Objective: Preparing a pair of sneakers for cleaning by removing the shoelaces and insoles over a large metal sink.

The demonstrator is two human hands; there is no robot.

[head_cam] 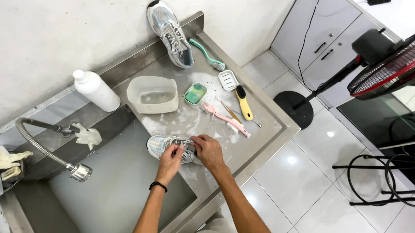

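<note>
Grey sneaker (165, 147) on steel counter (265, 131), fingers of both hands (170, 160) (208, 150) pinching its laces

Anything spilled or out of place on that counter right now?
Soapy foam is spread across the steel counter between the plastic tub and the pink brush. The second sneaker leans tilted against the wall. Nothing looks damaged.

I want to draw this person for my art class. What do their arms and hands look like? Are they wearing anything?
Both arms are bare, with no sleeves showing and no gloves. The left hand has a thin black band around its wrist. The right hand wears nothing: no watch, band or ring that can be seen. The arms look slim and long from above.
</note>
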